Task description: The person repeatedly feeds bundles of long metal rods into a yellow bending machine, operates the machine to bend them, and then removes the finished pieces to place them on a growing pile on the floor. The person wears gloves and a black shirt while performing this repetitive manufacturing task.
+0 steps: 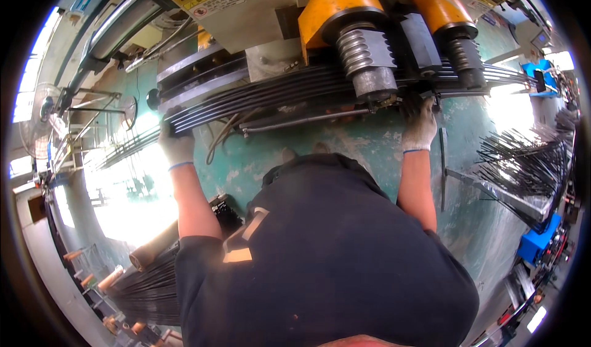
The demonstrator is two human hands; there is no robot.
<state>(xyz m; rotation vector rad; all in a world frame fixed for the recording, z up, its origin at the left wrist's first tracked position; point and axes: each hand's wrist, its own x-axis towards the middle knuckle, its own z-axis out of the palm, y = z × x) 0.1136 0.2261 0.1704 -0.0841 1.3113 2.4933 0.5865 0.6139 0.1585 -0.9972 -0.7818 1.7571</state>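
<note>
A row of long, thin, dark metal rods (265, 96) runs side by side across the machine in front of me. My left hand (176, 144), in a white work glove with dark fingers, is closed around the rods toward their left part. My right hand (420, 127), gloved the same way, grips at the rods' near edge beside the machine's ribbed metal head (367, 57); its fingers are partly hidden in shadow. Above that head sits an orange cylinder (341, 2). A second orange cylinder (444, 7) stands to its right, with a dark block between them.
A thin bar (301, 122) runs along the machine's near side. At the right, a metal stand holds a pile of dark rods (523, 162). More long rods (144, 291) lie at the lower left. A fan (46, 110) stands far left; a blue box (538, 239) is at the right.
</note>
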